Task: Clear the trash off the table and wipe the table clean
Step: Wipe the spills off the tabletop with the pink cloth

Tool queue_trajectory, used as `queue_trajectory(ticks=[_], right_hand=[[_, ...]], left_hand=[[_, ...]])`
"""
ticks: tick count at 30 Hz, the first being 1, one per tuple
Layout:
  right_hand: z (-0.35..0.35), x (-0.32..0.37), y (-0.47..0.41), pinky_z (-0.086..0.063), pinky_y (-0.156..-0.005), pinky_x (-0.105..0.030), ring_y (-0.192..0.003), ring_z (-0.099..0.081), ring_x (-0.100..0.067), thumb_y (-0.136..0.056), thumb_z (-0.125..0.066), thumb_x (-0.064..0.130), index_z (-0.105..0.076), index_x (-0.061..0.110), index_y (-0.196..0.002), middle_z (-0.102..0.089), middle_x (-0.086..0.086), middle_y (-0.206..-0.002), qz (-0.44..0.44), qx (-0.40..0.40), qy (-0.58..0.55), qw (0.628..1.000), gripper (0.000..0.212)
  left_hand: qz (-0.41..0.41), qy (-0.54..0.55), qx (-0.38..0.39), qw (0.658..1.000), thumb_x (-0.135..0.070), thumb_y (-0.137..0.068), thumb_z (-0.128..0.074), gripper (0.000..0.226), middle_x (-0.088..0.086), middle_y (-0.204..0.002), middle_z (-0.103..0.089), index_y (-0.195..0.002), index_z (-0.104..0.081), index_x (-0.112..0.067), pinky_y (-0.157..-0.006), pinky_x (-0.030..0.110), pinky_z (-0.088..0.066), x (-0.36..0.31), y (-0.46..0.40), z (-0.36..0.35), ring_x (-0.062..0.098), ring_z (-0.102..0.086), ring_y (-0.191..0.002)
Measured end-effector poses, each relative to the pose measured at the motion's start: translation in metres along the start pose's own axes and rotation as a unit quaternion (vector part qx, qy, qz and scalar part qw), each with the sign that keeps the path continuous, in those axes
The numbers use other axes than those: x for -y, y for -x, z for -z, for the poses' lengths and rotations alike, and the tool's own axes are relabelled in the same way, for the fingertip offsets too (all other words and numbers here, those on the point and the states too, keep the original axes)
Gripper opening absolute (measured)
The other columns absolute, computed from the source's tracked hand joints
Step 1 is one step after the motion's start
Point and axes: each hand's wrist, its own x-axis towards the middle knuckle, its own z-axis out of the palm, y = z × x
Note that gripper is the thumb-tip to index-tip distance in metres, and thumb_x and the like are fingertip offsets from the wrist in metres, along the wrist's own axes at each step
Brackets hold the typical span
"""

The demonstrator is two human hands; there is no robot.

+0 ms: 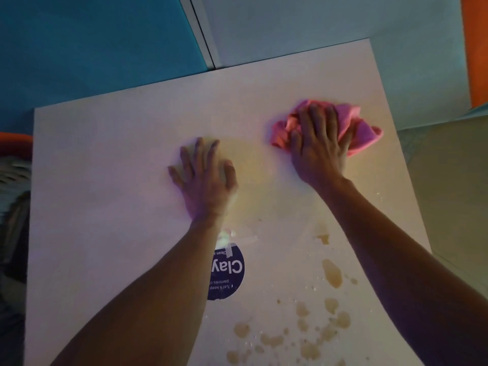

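A white table [105, 207] fills the view. My right hand [318, 146] presses flat, fingers spread, on a crumpled pink cloth [361, 133] at the table's far right. My left hand [203, 175] lies flat on the bare tabletop near the middle, fingers spread. Several brownish liquid spots [331, 273] and droplets dot the near right part of the table, between and under my forearms. A round dark blue sticker [229, 273] with white lettering sits near my left forearm.
Behind the table stand a teal panel [92, 43] and a pale wall [317, 27]. An orange strip [474, 48] runs down the far right. A dim chair-like shape [13, 194] sits left of the table. Pale floor [449, 180] lies to the right.
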Motion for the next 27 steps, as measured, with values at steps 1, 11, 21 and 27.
queue_trajectory(ticks=[1,11,21,27], right_hand=[[-0.002,0.01,-0.012,-0.007,-0.114,-0.07,-0.15,-0.021,-0.03,-0.101,-0.031,0.042,-0.035,0.022,-0.153,-0.032,-0.002,-0.16,-0.028,0.0,-0.012,1.0,0.056],[-0.013,0.07,0.069,-0.008,-0.115,-0.067,-0.15,-0.025,-0.028,-0.101,-0.038,0.043,-0.044,0.02,-0.15,-0.04,-0.001,-0.156,0.067,0.003,-0.038,0.997,0.054],[0.017,-0.05,0.072,-0.006,-0.115,-0.071,-0.152,-0.011,-0.024,-0.102,-0.031,0.046,-0.027,0.028,-0.156,-0.022,0.003,-0.163,-0.068,0.015,-0.012,0.997,0.056],[-0.001,-0.003,0.035,-0.013,-0.109,-0.075,-0.15,-0.02,-0.033,-0.098,-0.033,0.043,-0.034,0.02,-0.154,-0.031,-0.005,-0.16,-0.101,0.002,-0.037,0.994,0.06]], left_hand=[[0.001,0.002,0.0,1.0,-0.049,-0.093,-0.041,0.056,-0.006,-0.161,-0.035,-0.148,-0.044,-0.036,-0.118,0.065,-0.016,0.0,-0.001,0.0,0.031,-0.025,-0.152],[-0.025,-0.019,0.003,1.0,-0.05,-0.091,-0.044,0.06,-0.001,-0.159,-0.039,-0.147,-0.045,-0.032,-0.114,0.068,-0.021,0.01,-0.001,0.001,0.036,-0.03,-0.149],[-0.007,0.002,-0.009,1.0,-0.047,-0.094,-0.041,0.055,-0.003,-0.161,-0.036,-0.147,-0.046,-0.034,-0.117,0.066,-0.017,0.005,0.0,-0.002,0.033,-0.026,-0.151],[-0.001,0.007,-0.004,1.0,-0.047,-0.093,-0.04,0.056,-0.004,-0.161,-0.035,-0.147,-0.045,-0.033,-0.117,0.067,-0.016,0.004,0.0,-0.002,0.033,-0.025,-0.151]])
